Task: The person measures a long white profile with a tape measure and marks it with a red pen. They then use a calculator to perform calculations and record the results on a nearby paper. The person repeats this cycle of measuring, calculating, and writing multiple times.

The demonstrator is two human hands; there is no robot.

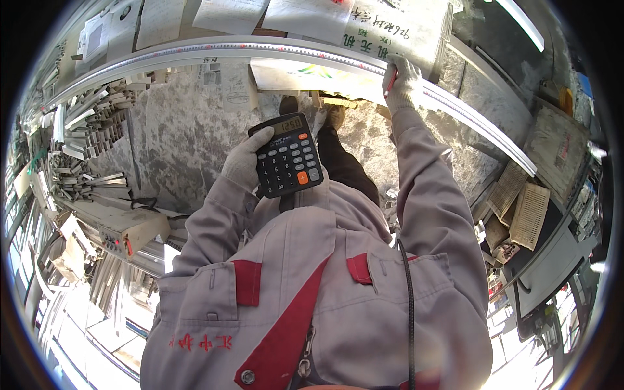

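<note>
A black desk calculator (pixel 288 170) with grey and orange keys is held in my gloved left hand (pixel 242 161), in front of my body. My left thumb lies at its upper left corner beside the lit display, and the fingers behind it are hidden. Farther off to the right, my gloved right hand (pixel 405 83) is closed around a slim red pen (pixel 391 82). That hand is at a long pale metal rail (pixel 465 116), which carries a measuring scale (pixel 286 47) and runs across the view. Whether the pen's tip touches the rail cannot be made out.
Cut metal profiles (pixel 97 123) are stacked at the left, near a beige control box (pixel 130 235). Beyond the rail lie written paper sheets (pixel 305 16). Plastic baskets (pixel 530 214) stand at the right. Below the rail is a stained grey floor (pixel 175 123), with my shoes on it.
</note>
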